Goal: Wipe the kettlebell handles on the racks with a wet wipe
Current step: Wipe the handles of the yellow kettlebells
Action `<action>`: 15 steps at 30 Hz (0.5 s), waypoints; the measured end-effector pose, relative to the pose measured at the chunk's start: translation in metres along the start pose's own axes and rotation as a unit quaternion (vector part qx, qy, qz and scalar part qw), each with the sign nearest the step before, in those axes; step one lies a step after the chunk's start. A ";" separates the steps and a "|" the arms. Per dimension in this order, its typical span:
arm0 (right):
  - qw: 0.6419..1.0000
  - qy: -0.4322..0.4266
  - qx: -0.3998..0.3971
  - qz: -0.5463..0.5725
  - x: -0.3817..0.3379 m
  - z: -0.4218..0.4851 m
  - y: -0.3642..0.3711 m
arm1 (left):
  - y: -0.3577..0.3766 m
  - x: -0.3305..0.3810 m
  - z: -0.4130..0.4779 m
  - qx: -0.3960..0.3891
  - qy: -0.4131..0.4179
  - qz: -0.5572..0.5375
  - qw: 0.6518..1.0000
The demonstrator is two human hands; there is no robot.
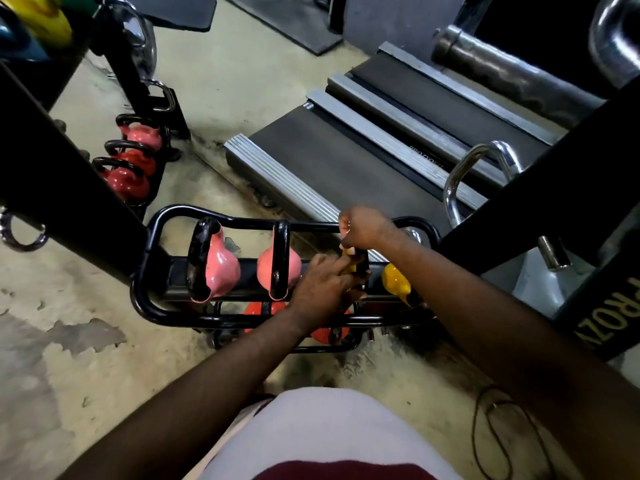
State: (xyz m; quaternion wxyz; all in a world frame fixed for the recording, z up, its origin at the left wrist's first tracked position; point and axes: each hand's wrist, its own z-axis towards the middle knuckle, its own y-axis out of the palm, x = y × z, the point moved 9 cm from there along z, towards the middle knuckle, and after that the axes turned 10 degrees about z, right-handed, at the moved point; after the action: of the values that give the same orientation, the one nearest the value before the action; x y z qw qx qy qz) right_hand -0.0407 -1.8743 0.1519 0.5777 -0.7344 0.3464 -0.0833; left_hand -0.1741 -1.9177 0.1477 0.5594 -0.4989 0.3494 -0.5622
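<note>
A low black tube rack (180, 216) holds two pink kettlebells (221, 268) (265, 268) with black handles, then two yellow ones. My left hand (325, 285) grips the black handle (362, 265) of the nearer yellow kettlebell, which it mostly hides. My right hand (363, 228) is closed in a fist just above that handle's far end, at the rack's back rail; a wet wipe inside it cannot be made out. The second yellow kettlebell (396, 280) sits to the right. Red kettlebells (258, 308) rest on the lower tier.
A second rack with pink and red kettlebells (133, 161) stands at the back left. Two treadmill decks (329, 157) lie behind the rack. Black machine frames (62, 188) (554, 188) flank it on both sides. A cable (498, 431) lies on the concrete floor at the right.
</note>
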 end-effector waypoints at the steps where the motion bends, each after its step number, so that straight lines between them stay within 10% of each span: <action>1: 0.999 -0.014 0.001 -0.042 -0.008 0.001 0.001 | -0.001 0.000 -0.001 0.003 -0.002 0.005 1.000; 8: 0.979 0.126 -0.023 0.159 0.044 0.004 -0.001 | -0.003 0.001 -0.003 0.032 -0.003 -0.027 0.999; 15: 0.854 0.182 -0.023 0.488 0.064 -0.054 0.029 | 0.002 0.003 -0.008 0.028 -0.006 -0.008 1.000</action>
State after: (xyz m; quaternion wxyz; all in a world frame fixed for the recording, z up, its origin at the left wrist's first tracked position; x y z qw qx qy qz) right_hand -0.0330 -1.9582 0.1252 0.4536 -0.4562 0.7608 0.0852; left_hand -0.1805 -1.9220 0.1446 0.5707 -0.4892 0.3257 -0.5736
